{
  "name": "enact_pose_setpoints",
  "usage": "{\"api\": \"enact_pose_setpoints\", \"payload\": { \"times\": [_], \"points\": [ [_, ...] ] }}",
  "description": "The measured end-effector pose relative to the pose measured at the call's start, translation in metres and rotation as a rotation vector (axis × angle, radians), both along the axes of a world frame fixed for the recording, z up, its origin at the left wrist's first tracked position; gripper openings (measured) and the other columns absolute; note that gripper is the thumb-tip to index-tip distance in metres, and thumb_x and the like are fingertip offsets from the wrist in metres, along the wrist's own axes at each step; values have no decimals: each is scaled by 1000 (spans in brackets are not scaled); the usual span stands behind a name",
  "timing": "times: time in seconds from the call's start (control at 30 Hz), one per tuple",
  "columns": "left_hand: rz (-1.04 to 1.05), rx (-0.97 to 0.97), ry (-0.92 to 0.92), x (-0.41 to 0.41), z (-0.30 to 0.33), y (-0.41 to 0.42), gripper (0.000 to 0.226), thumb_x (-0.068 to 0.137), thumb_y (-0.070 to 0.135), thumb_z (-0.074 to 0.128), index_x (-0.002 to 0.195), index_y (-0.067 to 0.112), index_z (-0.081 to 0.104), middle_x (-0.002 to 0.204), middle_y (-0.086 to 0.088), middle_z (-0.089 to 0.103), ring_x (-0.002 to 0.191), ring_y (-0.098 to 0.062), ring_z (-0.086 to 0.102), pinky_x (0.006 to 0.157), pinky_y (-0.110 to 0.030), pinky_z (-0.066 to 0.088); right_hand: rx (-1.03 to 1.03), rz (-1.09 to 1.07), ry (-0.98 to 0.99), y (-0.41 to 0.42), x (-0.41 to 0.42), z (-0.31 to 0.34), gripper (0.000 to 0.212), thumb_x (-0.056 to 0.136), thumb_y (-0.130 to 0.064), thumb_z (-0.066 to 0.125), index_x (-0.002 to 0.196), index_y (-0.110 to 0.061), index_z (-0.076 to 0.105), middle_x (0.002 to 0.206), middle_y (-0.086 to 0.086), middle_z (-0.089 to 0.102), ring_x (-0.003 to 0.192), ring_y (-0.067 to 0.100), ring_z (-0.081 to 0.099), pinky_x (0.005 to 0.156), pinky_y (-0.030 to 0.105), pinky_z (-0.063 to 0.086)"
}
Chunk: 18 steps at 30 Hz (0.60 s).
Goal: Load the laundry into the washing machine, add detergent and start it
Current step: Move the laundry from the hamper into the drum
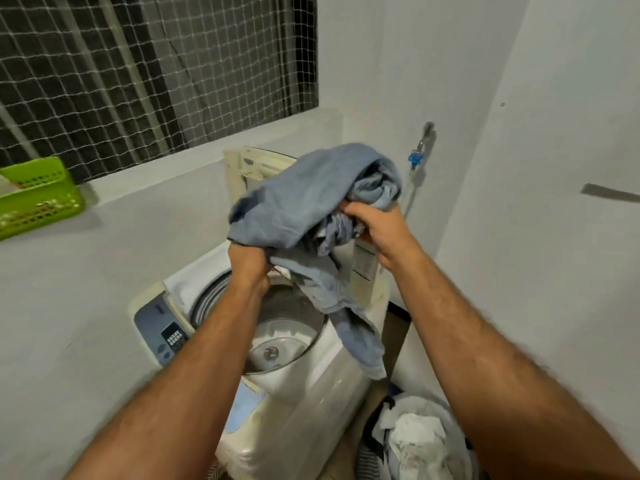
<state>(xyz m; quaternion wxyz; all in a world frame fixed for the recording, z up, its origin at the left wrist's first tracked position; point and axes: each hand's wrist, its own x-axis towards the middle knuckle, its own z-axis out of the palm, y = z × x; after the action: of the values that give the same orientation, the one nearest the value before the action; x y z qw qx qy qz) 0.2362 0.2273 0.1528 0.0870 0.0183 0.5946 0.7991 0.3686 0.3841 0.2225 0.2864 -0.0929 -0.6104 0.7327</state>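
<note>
Above the round steel drum (291, 327), crumpled soft blue cloth (294, 209), left hand (247, 268) and right hand (384, 233) fingers clenched on it.

I'm seeing dim, flat, cool light; soft shadow left of the washing machine (277, 341), forearms below it smeared by motion blur, walls bowed at the edges.

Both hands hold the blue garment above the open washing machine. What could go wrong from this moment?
1. A long end of the blue garment hangs outside the drum, over the machine's right edge; it may slip to the floor or get caught under the lid.
2. The garment is bunched between the left hand and right hand, so it might drop in as one lump.
</note>
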Motion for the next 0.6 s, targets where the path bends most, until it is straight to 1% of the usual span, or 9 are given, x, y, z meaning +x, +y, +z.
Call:
{"api": "enact_pose_setpoints", "payload": {
  "times": [0.07,0.1,0.17,0.23,0.3,0.37,0.47,0.5,0.6],
  "points": [
    [49,17,-31,-13,-3,-18,38,93,13,53,131,8,51,105,-9,63,79,-20,57,66,-34,52,100,25,-121,-9,-15,-20,33,76,-10,77,107,-15,70,102,3,74,98,20,70,78,38,59],
    [57,13,-48,-18,-7,-27,37,94,10,52,131,7,50,104,-10,63,75,-18,55,63,-30,50,142,33,-187,-14,-23,-32,34,76,-11,77,109,-16,70,103,1,74,98,19,70,78,35,59],
    [26,3,-75,-27,-20,-42,35,97,7,50,132,3,50,113,-14,63,78,-20,57,67,-31,51,256,24,-304,-24,-39,-55,40,74,-15,79,112,-16,67,106,-1,72,97,16,68,78,31,56],
    [7,-8,-130,-33,-32,-53,27,97,8,51,123,5,54,103,-14,64,76,-21,58,63,-30,53,333,-20,-376,-33,-57,-81,55,65,-22,81,115,-17,58,112,-1,68,102,15,65,88,34,54],
    [4,-25,-145,-38,-46,-60,27,95,10,55,121,6,57,104,-14,64,83,-24,60,71,-34,52,326,-59,-482,-44,-70,-101,69,65,-22,80,121,-19,42,118,4,62,106,19,61,95,37,51],
    [26,-38,-139,-50,-62,-66,28,92,10,58,119,7,59,108,-13,63,94,-27,59,82,-39,51,359,-52,-607,-52,-79,-116,73,72,-19,79,129,-13,33,120,5,58,106,19,58,94,33,48],
    [5,-33,-159,-82,-91,-79,31,82,24,62,112,13,61,110,-14,62,113,-37,57,101,-47,46,478,-37,-731,-65,-95,-137,67,75,-23,78,127,-11,37,120,6,60,106,23,59,93,35,49],
    [-15,-56,-168,-93,-102,-82,34,82,25,62,114,13,60,112,-15,62,115,-39,56,103,-51,45,511,-47,-754,-68,-100,-141,65,75,-23,78,127,-12,40,120,7,61,107,26,60,93,37,49],
    [-55,-176,-175,-106,-105,-93,34,92,12,58,125,7,54,116,-17,63,109,-38,60,99,-54,48,562,-57,-822,-78,-117,-152,66,74,-23,77,133,-15,49,124,6,63,112,27,60,95,36,49]
  ]
}}
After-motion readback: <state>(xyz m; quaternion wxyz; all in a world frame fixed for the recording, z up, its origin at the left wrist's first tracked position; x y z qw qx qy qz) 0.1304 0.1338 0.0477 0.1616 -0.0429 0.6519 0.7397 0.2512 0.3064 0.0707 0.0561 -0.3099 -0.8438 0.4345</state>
